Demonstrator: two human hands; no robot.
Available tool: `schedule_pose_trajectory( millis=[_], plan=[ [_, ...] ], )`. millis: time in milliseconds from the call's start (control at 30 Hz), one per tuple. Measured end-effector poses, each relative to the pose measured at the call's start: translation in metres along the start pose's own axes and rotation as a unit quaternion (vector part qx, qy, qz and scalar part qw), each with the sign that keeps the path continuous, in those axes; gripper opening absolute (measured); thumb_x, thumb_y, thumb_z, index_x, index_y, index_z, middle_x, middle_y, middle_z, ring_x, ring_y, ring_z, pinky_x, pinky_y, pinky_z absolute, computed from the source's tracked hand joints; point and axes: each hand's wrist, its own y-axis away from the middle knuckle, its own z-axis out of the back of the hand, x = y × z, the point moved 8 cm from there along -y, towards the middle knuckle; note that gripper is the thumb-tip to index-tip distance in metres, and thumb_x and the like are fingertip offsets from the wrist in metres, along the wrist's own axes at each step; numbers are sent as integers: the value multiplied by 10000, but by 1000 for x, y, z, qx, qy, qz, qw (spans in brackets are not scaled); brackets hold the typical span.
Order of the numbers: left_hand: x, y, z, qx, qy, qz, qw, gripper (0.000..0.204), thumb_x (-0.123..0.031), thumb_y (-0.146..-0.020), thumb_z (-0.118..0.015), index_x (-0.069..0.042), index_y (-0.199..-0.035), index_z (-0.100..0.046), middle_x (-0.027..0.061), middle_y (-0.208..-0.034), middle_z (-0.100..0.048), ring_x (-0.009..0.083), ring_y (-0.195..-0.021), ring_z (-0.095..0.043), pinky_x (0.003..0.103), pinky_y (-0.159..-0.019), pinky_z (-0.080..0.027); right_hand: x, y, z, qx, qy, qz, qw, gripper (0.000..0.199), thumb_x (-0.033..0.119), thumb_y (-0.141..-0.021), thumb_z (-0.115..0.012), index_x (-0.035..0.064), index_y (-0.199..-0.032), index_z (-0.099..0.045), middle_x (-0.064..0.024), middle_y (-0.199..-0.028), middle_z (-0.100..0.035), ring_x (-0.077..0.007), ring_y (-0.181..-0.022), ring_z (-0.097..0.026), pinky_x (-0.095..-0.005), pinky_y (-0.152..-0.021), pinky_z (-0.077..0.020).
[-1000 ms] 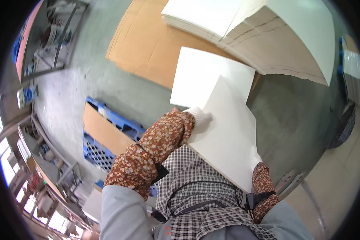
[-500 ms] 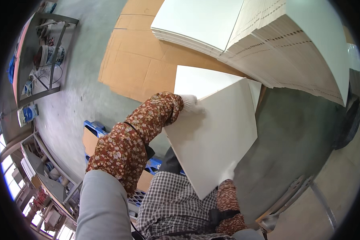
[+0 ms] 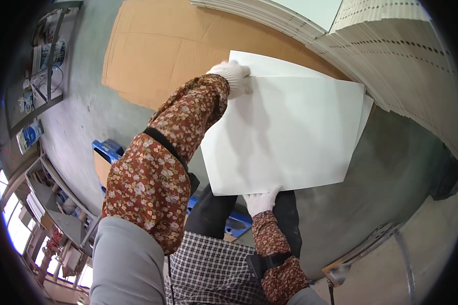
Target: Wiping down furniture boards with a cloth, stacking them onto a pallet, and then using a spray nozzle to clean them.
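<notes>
Two gloved hands are holding one white panel [image 3: 290, 134], and they are working well apart from each other. The left hand [image 3: 231, 79] is clamping the panel's far left corner, its fingers curling over the edge. The right hand [image 3: 261, 201] is gripping the near edge, left of its middle; the panel is partly hiding its fingers. The panel is thus lying between the hands, with most of its surface extending to the right of both.

A second white sheet [image 3: 275, 62] is showing beyond the far edge and at the right side. From where I am standing, I cannot tell whether the two are touching.

Flat brown cardboard [image 3: 155, 48] is covering the floor on the far left, beyond the left hand. A large stack of panels [image 3: 387, 61] is standing at the far right. A blue pallet [image 3: 107, 151] is lying to the left, partly hidden behind the left floral sleeve [image 3: 147, 195]. A checked apron [image 3: 208, 262] is hanging on the near side of the right hand.
</notes>
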Motion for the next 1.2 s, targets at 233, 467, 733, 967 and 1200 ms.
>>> schedule_pose_trajectory(
  millis=[233, 467, 733, 967, 1200],
  plan=[
    [67, 74, -7, -416, 173, 250, 857, 834, -461, -826, -807, -25, -1467, -502, 272, -1429, -540, 417, -1366, -482, 477, -1129, -430, 141, -2, 58, -142, 245, 160, 946, 315, 375, -1067, -534, 140, -858, -552, 14, -600, -404, -148, -470, -436, -324, -447, -391],
    [115, 49, -188, -265, 570, 158, 762, 666, -397, -945, -747, 66, -1384, -558, 157, -1304, -681, 210, -1208, -631, 350, -1049, -484, 435, 26, 38, -244, 589, 475, 607, 632, 430, -1089, -466, -78, -1463, -496, -217, -1532, -511, -325, -1435, -468, -390, -1210, -335],
    [75, 14, -128, -273, 617, 113, 729, 653, -428, -902, -787, 64, -1301, -629, 155, -1229, -715, 226, -1123, -674, 340, -1005, -509, 453, -44, -9, -37, 437, 282, 853, 948, 737, -1016, -379, 0, -1606, -303, -160, -1652, -347, -298, -1476, -396, -392, -1214, -309],
    [51, 13, -107, -206, 401, 206, 868, 885, -687, -929, -592, 84, -1363, -568, 234, -1362, -641, 302, -1244, -630, 404, -1070, -474, 451, -25, -17, -48, 481, 340, 807, 862, 627, -1065, -407, 8, -1634, -212, -135, -1630, -385, -265, -1415, -461, -370, -1200, -341],
    [60, 48, -218, -130, 583, 118, 793, 764, -573, -984, -609, 41, -1433, -532, 182, -1375, -632, 244, -1255, -602, 371, -1069, -468, 480, -37, 3, -100, 669, 412, 611, 647, 320, -1142, -372, 75, -1663, -78, -164, -1652, -327, -259, -1476, -385, -376, -1247, -276]
  ],
)
